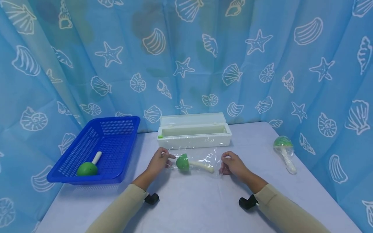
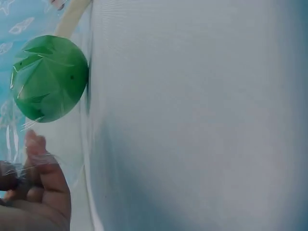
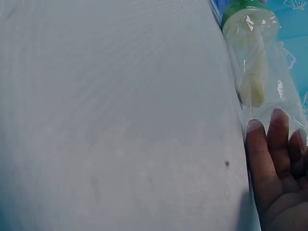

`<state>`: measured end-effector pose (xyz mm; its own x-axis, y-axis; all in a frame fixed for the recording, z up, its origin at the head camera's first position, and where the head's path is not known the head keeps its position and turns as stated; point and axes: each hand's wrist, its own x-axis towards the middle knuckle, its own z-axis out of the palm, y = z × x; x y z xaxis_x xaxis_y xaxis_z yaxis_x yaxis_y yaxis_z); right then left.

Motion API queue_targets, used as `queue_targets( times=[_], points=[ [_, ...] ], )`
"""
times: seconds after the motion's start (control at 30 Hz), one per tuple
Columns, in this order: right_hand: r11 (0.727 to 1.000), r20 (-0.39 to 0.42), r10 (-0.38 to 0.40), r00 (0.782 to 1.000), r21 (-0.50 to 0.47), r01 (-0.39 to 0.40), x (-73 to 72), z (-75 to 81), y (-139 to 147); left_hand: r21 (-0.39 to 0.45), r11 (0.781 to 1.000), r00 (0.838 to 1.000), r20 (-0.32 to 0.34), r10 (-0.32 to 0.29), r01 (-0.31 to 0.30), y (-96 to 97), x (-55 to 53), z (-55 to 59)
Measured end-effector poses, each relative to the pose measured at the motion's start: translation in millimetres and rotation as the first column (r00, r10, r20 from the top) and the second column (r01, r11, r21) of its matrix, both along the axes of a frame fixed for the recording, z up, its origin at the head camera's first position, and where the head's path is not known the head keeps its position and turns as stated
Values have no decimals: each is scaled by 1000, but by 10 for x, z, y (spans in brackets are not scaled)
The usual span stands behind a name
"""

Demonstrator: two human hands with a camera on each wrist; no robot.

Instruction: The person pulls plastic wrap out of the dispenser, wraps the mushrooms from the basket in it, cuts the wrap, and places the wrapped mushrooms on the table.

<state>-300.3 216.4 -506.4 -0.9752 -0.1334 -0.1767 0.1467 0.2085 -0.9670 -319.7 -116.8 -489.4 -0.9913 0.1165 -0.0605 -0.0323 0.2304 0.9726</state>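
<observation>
A mushroom-shaped object with a green domed cap point(image 1: 182, 162) and a pale stem point(image 1: 201, 166) lies on the table, cap to the left, with clear plastic wrap point(image 1: 215, 158) around it. My left hand point(image 1: 158, 160) pinches the wrap beyond the cap; the left wrist view shows the film creased over the green cap point(image 2: 50, 79). At the stem's end, my right hand point(image 1: 234, 165) holds the wrap's other end between thumb and fingers. In the right wrist view the film stretches from the pale stem point(image 3: 252, 72) to the fingers point(image 3: 260, 159); the thumb is mostly hidden there.
Behind the hands stands a white wrap dispenser box point(image 1: 193, 141), lid raised, with a green slider point(image 1: 160, 137). A blue basket point(image 1: 128, 152) at left holds another green-capped piece point(image 1: 87, 169). A wrapped one point(image 1: 284, 152) lies at right. Patterned blue curtains point(image 1: 204, 64) hang around the white table point(image 1: 198, 207).
</observation>
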Motion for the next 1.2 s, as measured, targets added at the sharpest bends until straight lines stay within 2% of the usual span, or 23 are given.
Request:
queue_targets(
  times=[0.13,0.27,0.37,0.47,0.53,0.63,0.77,0.83,1.0,1.2],
  points=[
    [1000,16,-20,1000,-16,20,-25,-3,-4,9,1000,999,20,29,-29,9,-66,-16],
    [998,27,-54,998,-11,55,-86,-27,24,16,998,995,75,62,-63,21,-127,-37],
    [995,32,-96,995,17,96,-124,-51,46,-47,995,992,93,90,-86,39,-167,-65],
    [990,44,-133,990,53,131,-153,-61,47,-162,982,992,68,109,-97,48,-206,-92],
    [986,41,-142,989,97,137,-178,-63,43,-251,963,992,48,118,-102,55,-225,-90],
    [972,35,-139,990,198,130,-205,-54,30,-392,915,994,17,109,-94,64,-239,-68],
    [925,29,-107,994,371,88,-245,-42,9,-545,838,997,26,69,-44,75,-238,-34],
    [900,24,-84,996,431,65,-264,-31,-10,-584,812,998,38,58,-25,72,-238,-25],
    [860,12,-54,998,508,41,-305,0,-20,-607,795,999,24,46,-22,47,-251,0],
    [813,27,-54,998,582,28,-360,5,-1,-639,769,999,-1,-32,24,-7,-253,-17]
  ],
)
